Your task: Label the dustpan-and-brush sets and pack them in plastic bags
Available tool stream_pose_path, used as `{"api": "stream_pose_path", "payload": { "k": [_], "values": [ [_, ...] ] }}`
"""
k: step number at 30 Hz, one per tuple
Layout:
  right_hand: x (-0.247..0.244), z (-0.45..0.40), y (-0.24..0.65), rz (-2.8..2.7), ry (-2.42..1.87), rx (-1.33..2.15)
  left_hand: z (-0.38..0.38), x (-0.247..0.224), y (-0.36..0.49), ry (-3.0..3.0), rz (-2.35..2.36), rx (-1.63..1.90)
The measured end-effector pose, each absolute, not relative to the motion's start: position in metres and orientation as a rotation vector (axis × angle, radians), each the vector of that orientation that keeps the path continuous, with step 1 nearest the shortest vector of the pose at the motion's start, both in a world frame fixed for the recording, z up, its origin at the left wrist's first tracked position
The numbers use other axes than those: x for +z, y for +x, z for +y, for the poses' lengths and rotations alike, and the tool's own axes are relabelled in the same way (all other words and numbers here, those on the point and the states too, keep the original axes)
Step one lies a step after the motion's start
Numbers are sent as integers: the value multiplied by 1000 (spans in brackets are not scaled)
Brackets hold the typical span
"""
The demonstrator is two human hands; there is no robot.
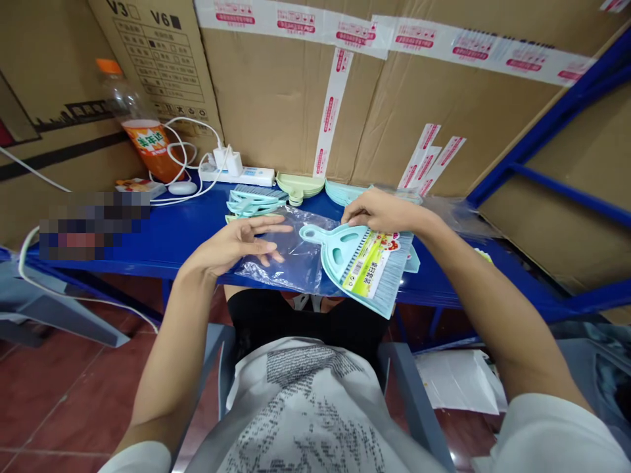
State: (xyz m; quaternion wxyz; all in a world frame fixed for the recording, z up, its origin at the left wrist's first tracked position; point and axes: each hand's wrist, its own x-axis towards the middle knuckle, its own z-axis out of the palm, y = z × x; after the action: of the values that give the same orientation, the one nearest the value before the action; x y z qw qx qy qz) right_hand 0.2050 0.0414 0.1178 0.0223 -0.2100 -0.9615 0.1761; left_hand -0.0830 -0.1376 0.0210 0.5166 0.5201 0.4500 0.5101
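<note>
A light-blue dustpan (340, 253) with a small brush (387, 282) lies at the table's front edge, its handle toward the left. A yellow-green printed label (369, 263) covers part of the brush. My right hand (377, 209) is at the dustpan's far edge, fingers bent together and pinching; what is between the fingertips is hidden. Left of the dustpan, a clear plastic bag (300, 266) lies partly under its handle. My left hand (244, 244) is over the bag's left side, fingers spread, with nothing held.
Small brushes (256, 200) are piled behind my left hand. Green dustpans (300, 187) and blue dustpans (345, 192) stand along the cardboard wall (276, 98). An orange drink bottle (152, 148), white cables and a power strip (251, 176) are at the back left.
</note>
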Motion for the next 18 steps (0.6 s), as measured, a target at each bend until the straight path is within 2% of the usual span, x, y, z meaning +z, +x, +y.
{"api": "stream_pose_path", "payload": {
  "k": [6,14,18],
  "values": [
    [107,45,208,-2900,-564,627,-134,18,-74,1156,1051,1240],
    [65,62,205,-2769,-524,916,-125,9,-67,1071,1000,1234],
    [53,68,198,-2664,-535,941,-126,9,-65,1061,1058,1215]
  ]
}}
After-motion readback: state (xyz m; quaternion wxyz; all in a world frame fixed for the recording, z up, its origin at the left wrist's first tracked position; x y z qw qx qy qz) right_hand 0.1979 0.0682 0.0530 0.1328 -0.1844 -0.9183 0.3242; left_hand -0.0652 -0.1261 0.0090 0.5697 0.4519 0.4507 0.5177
